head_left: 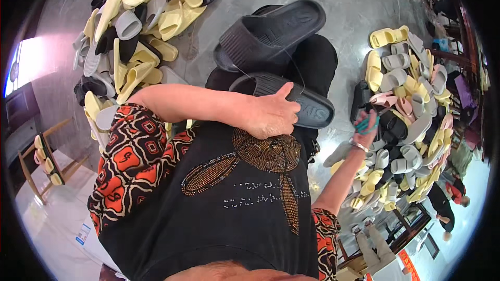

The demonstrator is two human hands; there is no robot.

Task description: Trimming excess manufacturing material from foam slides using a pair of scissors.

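Up close, the left hand (272, 112) overlaps the nearer dark slipper (313, 106), which lies toward two o'clock, running ten-to-four. Teal strands (370, 123) cross the right hand (365, 134) at three o'clock; neither grip is clear.

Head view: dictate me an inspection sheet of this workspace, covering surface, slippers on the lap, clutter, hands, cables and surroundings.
Surface: grey floor, shiny in places.
Job's things: upper dark slipper and lower dark slipper, over the person's dark-trousered lap.
Clutter: left slipper pile, yellow, grey and black; right slipper pile, also with pink.
Hands: left hand at the lower dark slipper, its grip partly hidden; right hand beside the right slipper pile, teal strands across its fingers.
Cables: nothing seen; only a thin dark strand by the slippers.
Surroundings: wooden frame left, another person right.
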